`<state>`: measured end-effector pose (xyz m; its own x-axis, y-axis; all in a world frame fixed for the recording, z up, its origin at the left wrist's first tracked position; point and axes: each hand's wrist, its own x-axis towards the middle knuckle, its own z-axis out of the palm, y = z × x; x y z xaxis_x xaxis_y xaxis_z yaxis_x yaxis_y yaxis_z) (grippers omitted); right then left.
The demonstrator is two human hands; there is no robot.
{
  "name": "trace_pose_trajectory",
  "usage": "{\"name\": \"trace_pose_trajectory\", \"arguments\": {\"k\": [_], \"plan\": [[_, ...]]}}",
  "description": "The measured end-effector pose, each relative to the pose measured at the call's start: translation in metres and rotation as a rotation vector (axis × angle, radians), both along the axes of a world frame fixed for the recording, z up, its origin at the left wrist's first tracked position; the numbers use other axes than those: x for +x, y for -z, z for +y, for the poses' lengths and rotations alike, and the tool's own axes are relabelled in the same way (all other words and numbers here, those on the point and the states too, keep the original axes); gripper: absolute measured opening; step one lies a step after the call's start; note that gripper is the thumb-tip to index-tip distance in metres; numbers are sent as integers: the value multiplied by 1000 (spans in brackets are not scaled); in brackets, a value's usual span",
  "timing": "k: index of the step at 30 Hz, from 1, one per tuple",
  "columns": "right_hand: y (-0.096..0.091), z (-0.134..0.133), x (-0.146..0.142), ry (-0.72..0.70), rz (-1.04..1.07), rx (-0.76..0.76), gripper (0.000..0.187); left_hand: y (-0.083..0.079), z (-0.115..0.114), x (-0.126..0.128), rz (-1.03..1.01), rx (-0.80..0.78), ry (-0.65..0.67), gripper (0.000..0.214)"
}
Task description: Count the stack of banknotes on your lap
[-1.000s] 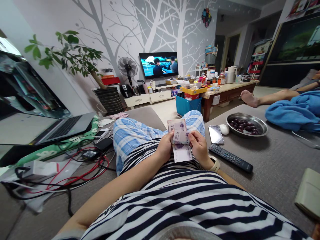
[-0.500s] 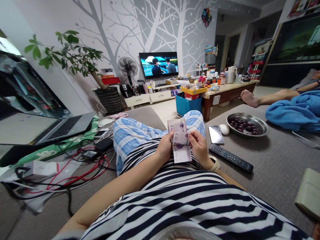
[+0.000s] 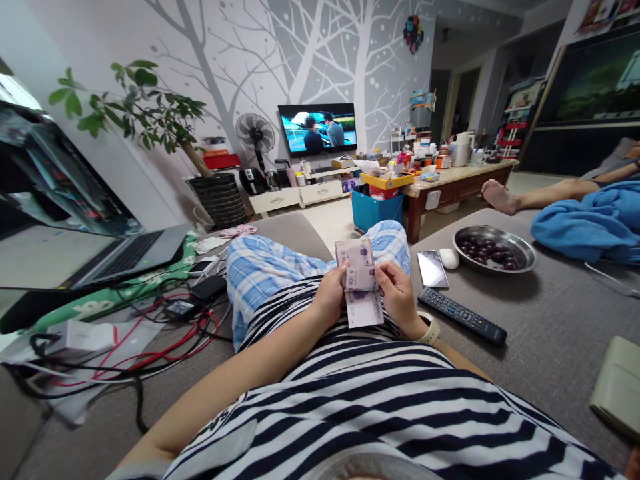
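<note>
A small stack of purplish banknotes (image 3: 356, 253), with a 5 printed on them, is held over my lap. My left hand (image 3: 331, 293) is closed on the notes' left edge, thumb on top. On the right side, my right hand (image 3: 397, 291) pinches the edge of a note between thumb and fingers. The lower part of the notes hangs down toward my striped shirt. How many notes there are cannot be made out. A pale watch (image 3: 430, 329) is on my right wrist.
To my right on the sofa are a phone (image 3: 433, 269), a white mouse (image 3: 449, 259), a remote control (image 3: 463, 317) and a steel bowl (image 3: 523, 259) of dark round fruit. Another person's leg (image 3: 545, 194) lies beyond. Left are a laptop (image 3: 145, 257) and tangled cables (image 3: 195, 340).
The upper note between my hands has tipped away from me and now lies flatter against the notes behind it. Both hands stay nearly in place.
</note>
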<state>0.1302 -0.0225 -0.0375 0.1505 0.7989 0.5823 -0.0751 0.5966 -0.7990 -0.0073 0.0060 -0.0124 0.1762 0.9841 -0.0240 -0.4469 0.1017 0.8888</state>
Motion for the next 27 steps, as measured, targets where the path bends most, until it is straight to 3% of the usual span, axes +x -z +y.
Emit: {"name": "trace_pose_trajectory", "arguments": {"k": [8, 14, 27], "plan": [[-1, -1, 0, -9, 21, -8, 36, 0, -1, -2, 34, -14, -17, 29], [0, 1, -2, -110, 58, 2, 38, 7, 4, -3, -19, 16, -13, 27], [3, 15, 3, 81, 73, -107, 32, -7, -9, 1, 66, 24, -24, 22]]}}
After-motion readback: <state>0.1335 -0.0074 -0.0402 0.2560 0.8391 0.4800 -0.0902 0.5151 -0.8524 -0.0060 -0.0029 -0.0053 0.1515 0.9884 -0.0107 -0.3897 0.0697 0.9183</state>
